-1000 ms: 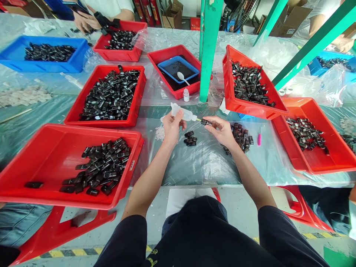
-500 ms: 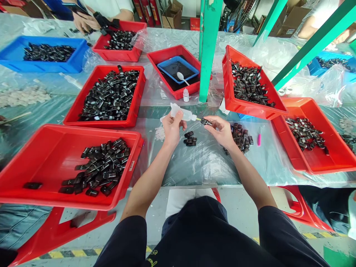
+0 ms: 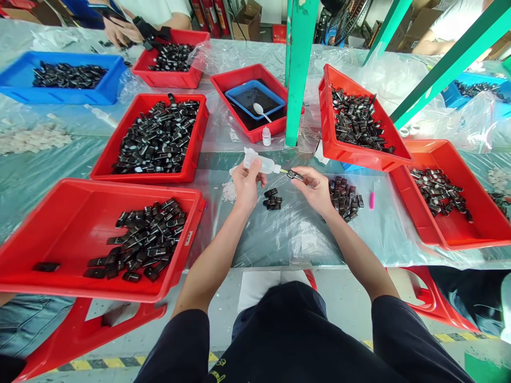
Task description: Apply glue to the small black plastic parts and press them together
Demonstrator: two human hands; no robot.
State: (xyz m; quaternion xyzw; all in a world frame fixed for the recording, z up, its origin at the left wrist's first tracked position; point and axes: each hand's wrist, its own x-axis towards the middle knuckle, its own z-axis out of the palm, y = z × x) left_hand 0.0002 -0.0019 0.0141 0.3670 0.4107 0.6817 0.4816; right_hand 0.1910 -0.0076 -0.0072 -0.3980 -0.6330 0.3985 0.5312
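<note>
My left hand (image 3: 246, 185) is closed around a translucent squeeze bottle (image 3: 266, 165) lying nearly level, its thin yellowish needle tip pointing right. Between the fingertips of my right hand (image 3: 313, 186) is a small glossy black plastic part (image 3: 294, 175). The needle tip meets or nearly meets this part's left end; whether they touch I cannot tell. Just below, a small cluster of similar black parts (image 3: 273, 200) lies on the plastic-covered table. More brownish-black parts (image 3: 345, 198) are heaped beside my right wrist, partly behind the forearm.
Red bins of black parts stand at the left (image 3: 80, 213), back left (image 3: 98, 165) and right (image 3: 459, 234). A green post (image 3: 298, 80) rises behind my hands, near a small white bottle (image 3: 266, 136). A pink-handled tool (image 3: 372, 200) lies right. Another person's hand (image 3: 115, 33) is at the far left.
My right forearm has shifted slightly left, showing more of the heap beside it. The bottle and the black part have barely moved, with both still held.
</note>
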